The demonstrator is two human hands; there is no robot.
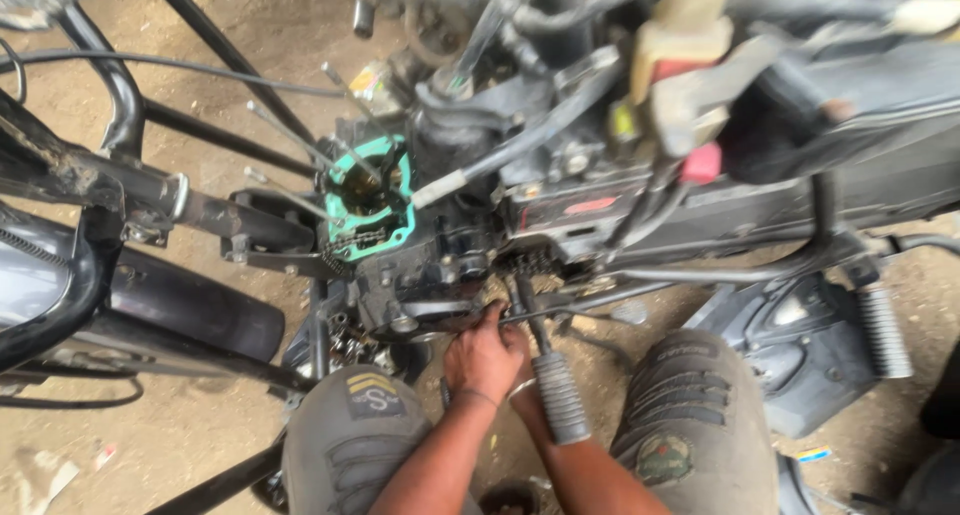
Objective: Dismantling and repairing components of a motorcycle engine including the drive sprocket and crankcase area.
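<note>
My left hand (485,360) reaches under the dark motorcycle engine (440,265), back of the hand up, fingers curled against the lower case by a thin metal rod (570,305). What the fingers hold is hidden. My right hand is tucked behind the left; only its wrist (524,390) with a bangle shows. A rubber-sleeved lever (560,397) lies over the right forearm. Above, the open cylinder base carries a teal gasket (395,237), a chain (362,237) and long bare studs (290,135).
My knees in grey trousers (350,430) (690,415) flank the hands. Black frame tubes (190,210) and a mudguard (190,310) lie left. A ribbed footrest (885,330) and a black cover (800,350) sit right. Cables and wiring (680,105) hang over the engine. Dirt ground (150,445) lies below.
</note>
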